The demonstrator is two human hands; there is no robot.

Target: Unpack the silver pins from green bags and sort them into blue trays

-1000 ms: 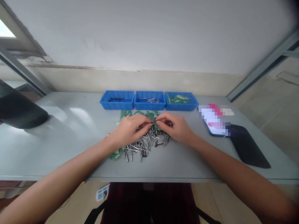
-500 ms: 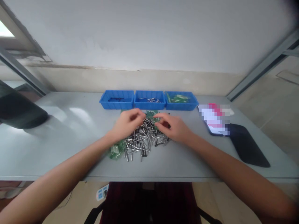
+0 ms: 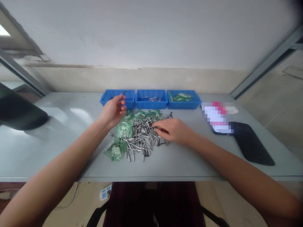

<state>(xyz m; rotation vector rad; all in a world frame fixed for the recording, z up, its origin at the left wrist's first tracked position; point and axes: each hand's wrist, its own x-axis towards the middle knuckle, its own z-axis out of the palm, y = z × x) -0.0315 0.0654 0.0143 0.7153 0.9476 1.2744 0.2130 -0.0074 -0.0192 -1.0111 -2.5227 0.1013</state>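
My left hand [image 3: 113, 110] pinches a small black screw [image 3: 124, 92] between thumb and fingertips, raised over the left blue bin [image 3: 104, 102]. My right hand [image 3: 171, 130] reaches into the right side of a loose pile of silver blind rivets [image 3: 139, 140]. Its thumb and forefinger curve with a small gap between them, and I see nothing held there. Dark screws [image 3: 162, 142] are mixed into the pile. Green-tinted plastic packets [image 3: 124, 129] lie along the pile's left and far edges, and another packet [image 3: 115, 149] rests at its near left.
The middle blue bin [image 3: 151, 105] holds several silver rivets, and the right blue bin [image 3: 184, 105] holds green packets. A phone [image 3: 217, 121] and a flat black object [image 3: 253, 143] lie at right. A dark cylinder [image 3: 21, 108] stands at left on the grey table [image 3: 61, 151].
My left hand has moved from the pile up and left to the left bin, now with a black screw in its fingers. The right hand has shifted slightly left and down over the pile.
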